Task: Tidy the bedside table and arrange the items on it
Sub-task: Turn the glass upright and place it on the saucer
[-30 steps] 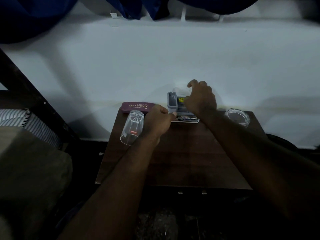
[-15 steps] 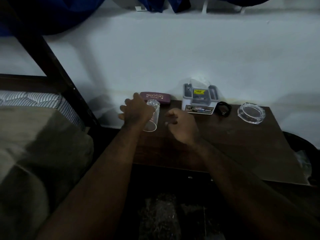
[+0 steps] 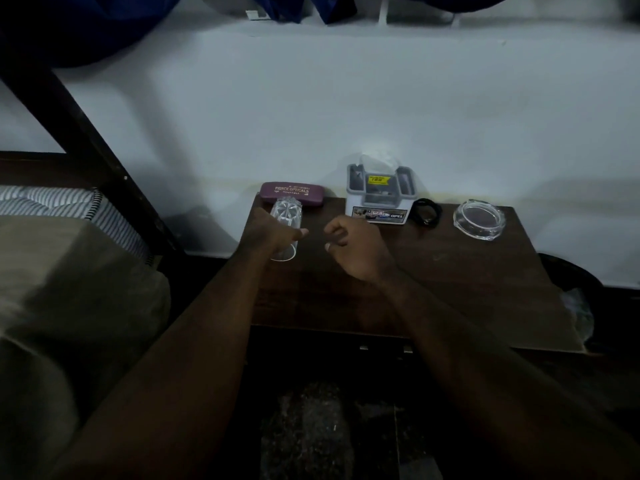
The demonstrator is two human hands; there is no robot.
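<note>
— Where's the tumbler?

— The clear glass tumbler (image 3: 285, 223) is at the back left of the bedside table (image 3: 485, 289), tipped over with its faceted base toward the wall and its open mouth toward the person. The left hand (image 3: 268, 233) is wrapped round its side, thumb across the front, holding it.

— And the other hand?

— The right hand (image 3: 356, 249) hovers just beside it over the dark wood, fingers curled loosely inward, holding nothing that I can see.

— What's behind the glass?

— A maroon spectacle case (image 3: 292, 195) with gold lettering, lying flat along the back edge; the tumbler's base is right in front of it, whether touching I cannot tell. To the right stands a small white and grey box (image 3: 379, 197) with a yellow sticker and something white poking out of the top.

— Anything further along?

— A black coiled band (image 3: 426, 213) just beside the box, then a round clear glass ashtray (image 3: 479, 220) near the right back corner. The bed (image 3: 69, 271) with its striped mattress edge sits left of the table, and the white wall (image 3: 346, 98) runs behind it all.
</note>
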